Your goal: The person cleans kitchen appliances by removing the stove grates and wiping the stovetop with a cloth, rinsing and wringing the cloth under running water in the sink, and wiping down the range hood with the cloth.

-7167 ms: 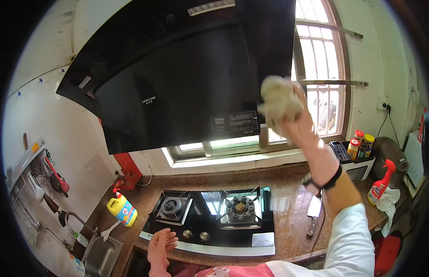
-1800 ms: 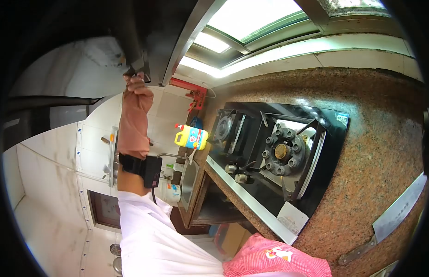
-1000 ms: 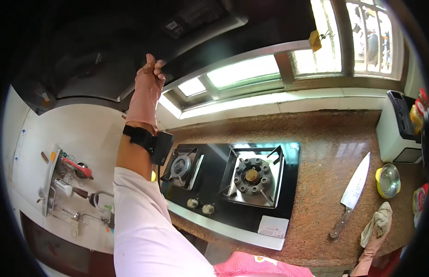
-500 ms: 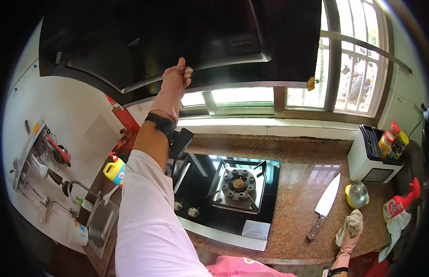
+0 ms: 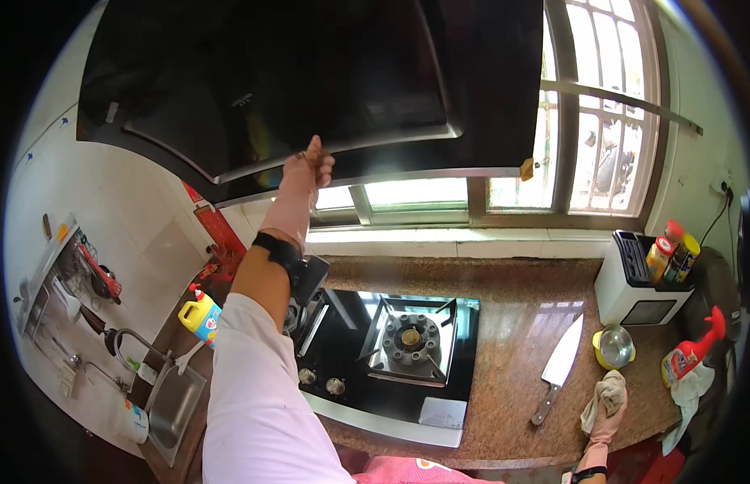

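Note:
My left hand point(image 5: 313, 167), in a pink glove, is raised to the lower lip of the black range hood panel point(image 5: 350, 89). Its fingers are curled and the thumb points up; whatever they may grip is hidden. My right hand point(image 5: 607, 421), also gloved in pink, holds a crumpled beige cloth point(image 5: 605, 395) at the counter's right front. Just beyond the cloth stands a yellow-rimmed metal bowl point(image 5: 614, 347). A large kitchen knife point(image 5: 562, 355) lies to the left of that hand, its blade pointing away from me.
A black gas stove point(image 5: 359, 310) is set into the brown stone counter point(image 5: 512, 355). On the right are a white knife-block box point(image 5: 633, 290) with seasoning jars and a red spray bottle point(image 5: 691, 355). To the left are a steel sink point(image 5: 175, 411) and a yellow detergent bottle point(image 5: 200, 315).
The view has shifted, so the hood and counter sit slightly lower and further left. My left hand stays at the hood's lip; my right hand still holds the cloth near the bowl.

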`<action>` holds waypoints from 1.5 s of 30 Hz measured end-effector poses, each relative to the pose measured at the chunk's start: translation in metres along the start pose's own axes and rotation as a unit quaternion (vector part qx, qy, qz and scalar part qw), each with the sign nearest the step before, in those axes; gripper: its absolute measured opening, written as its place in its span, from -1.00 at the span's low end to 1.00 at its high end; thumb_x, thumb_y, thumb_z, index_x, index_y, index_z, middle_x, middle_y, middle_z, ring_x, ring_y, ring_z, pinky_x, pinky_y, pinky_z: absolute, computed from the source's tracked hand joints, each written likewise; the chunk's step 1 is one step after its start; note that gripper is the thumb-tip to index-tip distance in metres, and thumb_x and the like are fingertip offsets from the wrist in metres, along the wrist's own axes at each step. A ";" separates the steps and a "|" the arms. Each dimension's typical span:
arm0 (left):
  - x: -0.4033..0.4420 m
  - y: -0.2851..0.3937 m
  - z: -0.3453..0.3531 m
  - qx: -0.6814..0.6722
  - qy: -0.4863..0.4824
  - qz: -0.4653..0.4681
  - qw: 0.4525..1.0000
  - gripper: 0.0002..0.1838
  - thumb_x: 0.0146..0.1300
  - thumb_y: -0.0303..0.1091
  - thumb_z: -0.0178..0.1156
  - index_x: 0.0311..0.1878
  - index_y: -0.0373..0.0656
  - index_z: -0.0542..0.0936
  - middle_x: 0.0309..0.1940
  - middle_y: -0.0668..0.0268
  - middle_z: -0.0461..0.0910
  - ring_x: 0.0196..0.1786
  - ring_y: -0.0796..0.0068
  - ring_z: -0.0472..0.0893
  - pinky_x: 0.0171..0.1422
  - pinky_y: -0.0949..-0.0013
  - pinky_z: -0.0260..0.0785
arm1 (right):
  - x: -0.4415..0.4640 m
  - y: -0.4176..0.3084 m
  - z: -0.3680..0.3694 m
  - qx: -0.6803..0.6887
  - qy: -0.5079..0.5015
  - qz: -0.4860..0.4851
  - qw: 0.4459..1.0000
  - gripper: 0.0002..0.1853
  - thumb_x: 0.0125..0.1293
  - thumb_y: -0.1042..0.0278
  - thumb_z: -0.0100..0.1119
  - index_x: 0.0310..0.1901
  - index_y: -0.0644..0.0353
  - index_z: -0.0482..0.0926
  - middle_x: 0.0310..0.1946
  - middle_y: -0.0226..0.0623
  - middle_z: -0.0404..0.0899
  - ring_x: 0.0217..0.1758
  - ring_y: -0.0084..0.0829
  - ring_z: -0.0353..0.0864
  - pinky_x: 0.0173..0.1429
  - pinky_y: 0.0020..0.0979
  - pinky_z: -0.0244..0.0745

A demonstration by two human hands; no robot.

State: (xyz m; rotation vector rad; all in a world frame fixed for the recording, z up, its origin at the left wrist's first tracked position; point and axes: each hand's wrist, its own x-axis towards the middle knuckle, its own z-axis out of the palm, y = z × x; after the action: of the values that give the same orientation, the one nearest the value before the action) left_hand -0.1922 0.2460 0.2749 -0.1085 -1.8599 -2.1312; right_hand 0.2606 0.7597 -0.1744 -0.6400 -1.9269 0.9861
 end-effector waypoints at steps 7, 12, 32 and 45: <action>-0.073 -0.046 -0.015 0.071 -0.098 0.022 0.992 -0.56 0.22 0.07 0.27 -0.31 -0.20 0.59 -0.53 0.32 0.59 -0.63 0.62 0.41 -0.56 0.51 0.28 | 0.006 0.012 0.001 0.076 0.015 0.043 0.996 -0.37 0.23 0.22 0.32 0.25 0.29 0.31 0.18 -0.15 0.42 0.23 -0.29 0.39 0.34 -0.33 0.24; -0.162 -0.052 -0.061 0.146 -0.228 -0.070 0.960 -0.68 0.25 -0.13 0.28 -0.21 -0.24 0.59 -0.46 0.30 0.64 -0.57 0.60 0.51 -0.47 0.55 0.36 | -0.003 0.001 -0.031 0.079 0.103 0.055 0.990 -0.46 0.24 0.34 0.30 0.21 0.30 0.35 0.13 -0.20 0.45 0.19 -0.36 0.41 0.31 -0.36 0.28; -0.370 -0.092 -0.133 -0.226 -0.375 -0.068 0.897 -0.45 0.26 -0.45 0.21 0.29 -0.29 0.30 0.11 0.20 0.50 0.13 0.39 0.52 0.22 0.30 0.40 | -0.095 -0.494 0.106 0.089 -0.436 -0.274 0.853 -0.31 0.23 0.22 0.26 0.33 0.25 0.21 0.23 -0.09 0.31 0.31 -0.21 0.31 0.31 -0.26 0.31; -0.331 -0.075 -0.214 0.010 -0.398 -0.002 0.917 -0.48 0.34 -0.27 0.12 0.32 -0.22 0.32 0.03 0.15 0.57 0.01 0.42 0.60 0.03 0.42 0.45 | -0.121 -0.548 0.179 0.142 -0.455 -0.498 0.724 -0.07 0.03 0.31 0.42 0.43 0.10 0.10 0.37 0.07 0.16 0.42 0.02 0.20 0.42 -0.22 0.18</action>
State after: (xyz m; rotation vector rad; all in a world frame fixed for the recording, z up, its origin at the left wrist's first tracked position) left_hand 0.1317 0.1045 0.0856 -1.1155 -2.2600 -2.2467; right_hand 0.1350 0.2959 0.1670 1.2330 -2.3172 0.8383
